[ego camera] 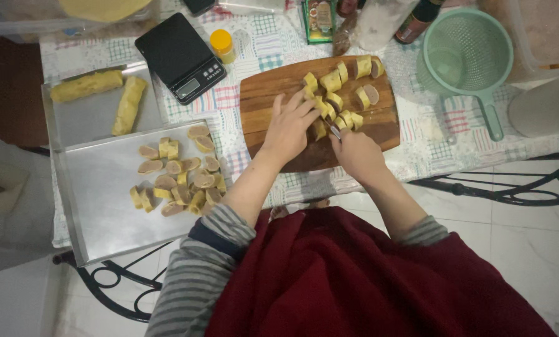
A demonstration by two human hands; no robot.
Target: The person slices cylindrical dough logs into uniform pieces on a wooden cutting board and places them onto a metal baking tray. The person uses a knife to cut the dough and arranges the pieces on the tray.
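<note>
Table [417,134] with checked cloth. Wooden board [279,87] lies right under the gripping hands. Beyond the grip: black scale [179,56], yellow-capped jar [222,45], packets and bottles. Right of the grip: green strainer [473,53], plastic tub [542,31]. Left of the grip, two metal trays [98,200].

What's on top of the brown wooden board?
On the wooden board lie cut yellow roll pieces with brownish filling. The left hand presses on some, and the right hand holds a knife. The hands hide the dough under them.
</note>
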